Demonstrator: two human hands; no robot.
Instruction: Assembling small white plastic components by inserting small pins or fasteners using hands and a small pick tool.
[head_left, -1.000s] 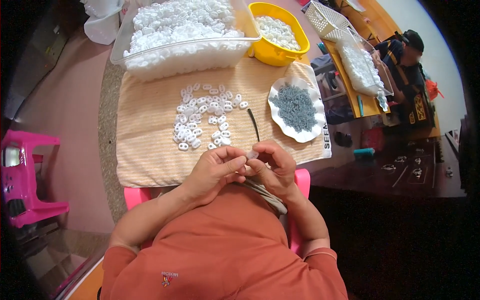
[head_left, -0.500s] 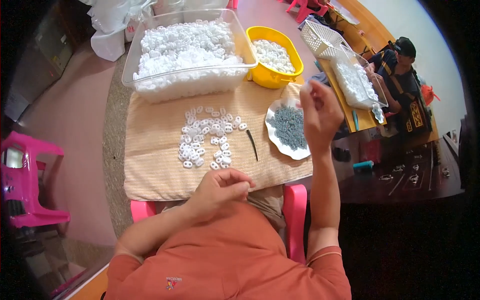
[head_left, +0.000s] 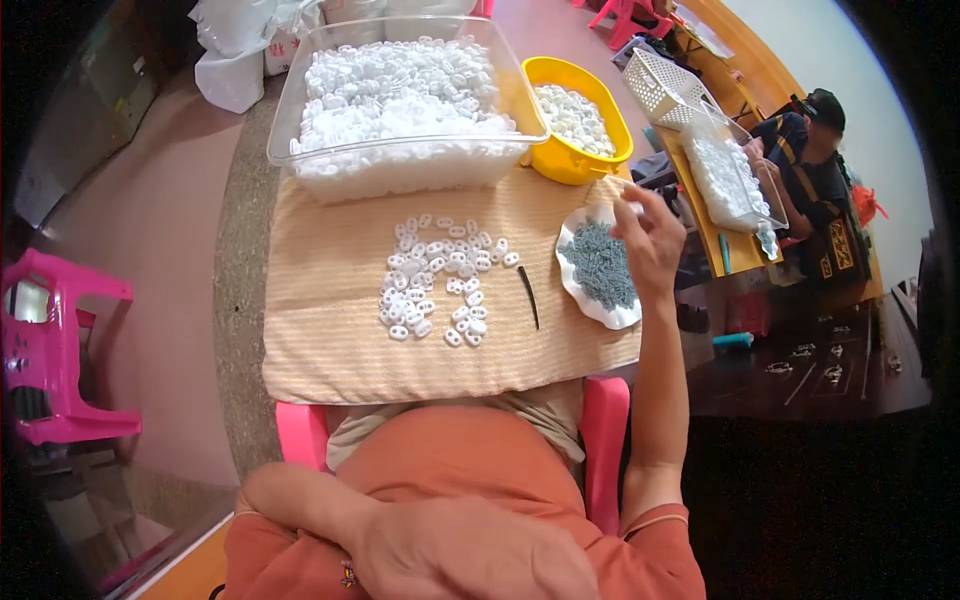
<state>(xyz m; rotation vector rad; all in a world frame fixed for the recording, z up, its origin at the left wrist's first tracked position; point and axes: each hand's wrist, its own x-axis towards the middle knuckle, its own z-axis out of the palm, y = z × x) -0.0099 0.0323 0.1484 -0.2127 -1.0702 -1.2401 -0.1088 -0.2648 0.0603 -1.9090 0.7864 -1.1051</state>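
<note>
While the right hand hovers over the far edge of the one white scallop-rimmed plate, its fingers are curled together, thumb against fingertips, and what they pinch is too small to tell. That plate lies on the right side of a tan woven mat and holds a heap of small grey-blue pieces, too many to count. Just left of the plate lies one thin dark pointed tool, and left of that a loose cluster of small white plastic rings, several dozen, spread flat on the mat. The left hand rests low against the orange shirt near the bottom edge, its back towards the camera; whether its fingers grip anything cannot be told.

Beyond the mat stand two containers: one clear rectangular plastic tub heaped with white rings, and one yellow oval plastic bowl holding more of them, just beside the tub's right end. Further right, another person in dark clothes sits at a yellow table with one more clear tub of white pieces and a white lattice basket. One pink plastic stool stands well apart on the left.
</note>
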